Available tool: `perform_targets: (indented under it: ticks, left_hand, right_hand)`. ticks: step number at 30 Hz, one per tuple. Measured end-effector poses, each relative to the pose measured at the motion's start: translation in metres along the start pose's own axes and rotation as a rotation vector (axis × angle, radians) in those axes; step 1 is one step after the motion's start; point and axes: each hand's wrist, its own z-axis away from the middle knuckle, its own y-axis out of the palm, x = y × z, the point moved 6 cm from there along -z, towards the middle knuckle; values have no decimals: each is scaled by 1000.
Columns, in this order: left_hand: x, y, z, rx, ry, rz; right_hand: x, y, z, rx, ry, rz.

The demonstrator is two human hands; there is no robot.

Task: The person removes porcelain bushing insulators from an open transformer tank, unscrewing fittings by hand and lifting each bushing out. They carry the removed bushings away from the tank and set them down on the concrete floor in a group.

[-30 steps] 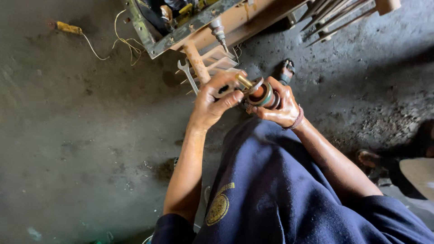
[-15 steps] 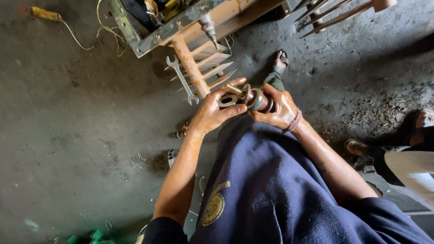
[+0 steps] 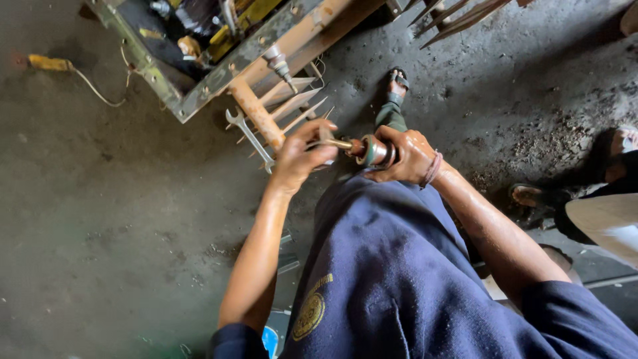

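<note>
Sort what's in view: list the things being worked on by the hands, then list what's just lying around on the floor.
In hand:
left hand on the brass stud
right hand gripping the round bushing part

Lying about:
open-end spanner
rusty metal frame
yellow-handled tool with wire
metal rods
</note>
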Motion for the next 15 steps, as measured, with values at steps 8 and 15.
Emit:
perform_targets:
  ticks: [8,15]
  left_hand:
    - [30,-23,7,149,96,807]
    - [66,-2,18,207,114,1002]
  right_hand:
    - [-136,92,-63,-576,255,-1186]
    - [-171,138,-232,-1131,219,-1550]
